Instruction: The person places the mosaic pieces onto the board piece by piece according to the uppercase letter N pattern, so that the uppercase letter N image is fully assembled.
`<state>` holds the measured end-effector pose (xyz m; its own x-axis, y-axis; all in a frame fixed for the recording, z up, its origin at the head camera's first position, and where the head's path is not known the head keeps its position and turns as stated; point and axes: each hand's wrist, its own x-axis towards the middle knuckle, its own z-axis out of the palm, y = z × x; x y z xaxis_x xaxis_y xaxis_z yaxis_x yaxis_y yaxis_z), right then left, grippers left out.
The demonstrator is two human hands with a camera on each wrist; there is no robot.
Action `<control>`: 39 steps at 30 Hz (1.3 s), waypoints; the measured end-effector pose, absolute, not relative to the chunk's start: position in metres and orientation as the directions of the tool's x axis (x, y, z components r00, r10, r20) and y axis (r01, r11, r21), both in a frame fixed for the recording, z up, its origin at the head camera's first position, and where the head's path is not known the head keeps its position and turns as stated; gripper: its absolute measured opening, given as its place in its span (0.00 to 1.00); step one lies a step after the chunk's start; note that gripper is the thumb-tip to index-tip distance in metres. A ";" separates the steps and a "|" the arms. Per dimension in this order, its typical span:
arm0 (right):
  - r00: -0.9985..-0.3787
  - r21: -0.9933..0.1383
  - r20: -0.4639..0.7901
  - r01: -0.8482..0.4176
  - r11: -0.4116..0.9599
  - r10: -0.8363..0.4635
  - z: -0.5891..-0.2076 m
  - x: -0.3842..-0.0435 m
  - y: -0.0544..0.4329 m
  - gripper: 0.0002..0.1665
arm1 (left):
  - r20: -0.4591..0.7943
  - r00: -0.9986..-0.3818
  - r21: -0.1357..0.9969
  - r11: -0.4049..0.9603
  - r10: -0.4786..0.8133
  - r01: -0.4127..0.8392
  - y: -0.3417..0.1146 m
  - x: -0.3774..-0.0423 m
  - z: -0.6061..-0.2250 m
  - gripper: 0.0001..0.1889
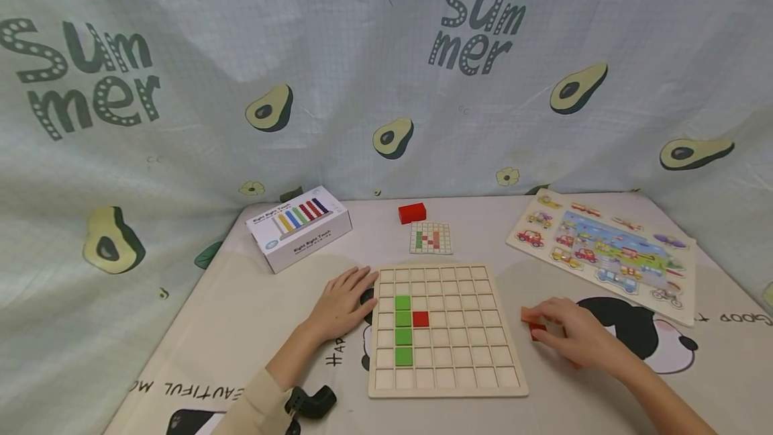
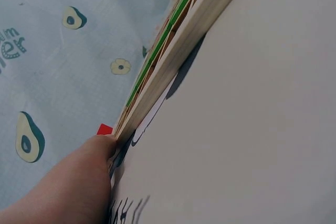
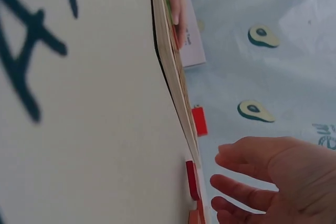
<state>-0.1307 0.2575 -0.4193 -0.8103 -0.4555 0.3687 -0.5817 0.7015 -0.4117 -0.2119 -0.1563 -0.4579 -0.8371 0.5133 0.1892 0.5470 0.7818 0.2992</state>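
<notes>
A wooden grid board [image 1: 447, 391] lies in the middle of the table, with several green tiles [image 1: 403, 337] in one column and one red tile [image 1: 421, 319] beside them. My left hand [image 1: 343, 304] lies at the board's left edge, fingers extended along its upper left corner. To the right of the board my right hand [image 1: 570, 331] hovers with loosely bent fingers over a loose orange tile [image 3: 194, 216] and a dark red tile [image 3: 192, 180]. In the right wrist view these fingers [image 3: 244, 153] are spread, with a gap between them and both tiles.
Behind the board lie a small pattern card [image 1: 431, 238] and a red block [image 1: 412, 213]. A white box [image 1: 298, 227] stands at the back left. At the back right lies a picture puzzle board [image 1: 604, 254]. A printed curtain [image 1: 338, 52] hangs behind the table.
</notes>
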 end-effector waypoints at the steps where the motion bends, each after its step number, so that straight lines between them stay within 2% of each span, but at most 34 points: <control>1: -0.820 -0.425 0.357 -0.568 0.705 -0.446 -0.420 -0.130 0.259 0.13 | 0.189 -0.837 0.300 0.781 0.514 0.548 -0.156 -0.212 -0.458 0.30; 9: -0.880 -0.468 0.259 -0.476 0.745 -0.399 -0.426 -0.125 0.267 0.14 | 0.182 -0.839 0.299 0.784 0.513 0.544 -0.156 -0.212 -0.459 0.30; 16: -0.854 -0.425 0.296 -0.518 0.742 -0.427 -0.431 -0.127 0.271 0.14 | 0.183 -0.839 0.298 0.784 0.513 0.544 -0.156 -0.212 -0.460 0.30; 24: -0.857 -0.373 0.321 -0.505 0.778 -0.403 -0.434 -0.126 0.271 0.15 | 0.184 -0.838 0.298 0.783 0.514 0.546 -0.156 -0.213 -0.461 0.30; 39: -0.838 -0.436 0.360 -0.540 0.720 -0.410 -0.436 -0.126 0.269 0.17 | 0.182 -0.843 0.285 0.794 0.506 0.537 -0.156 -0.213 -0.459 0.30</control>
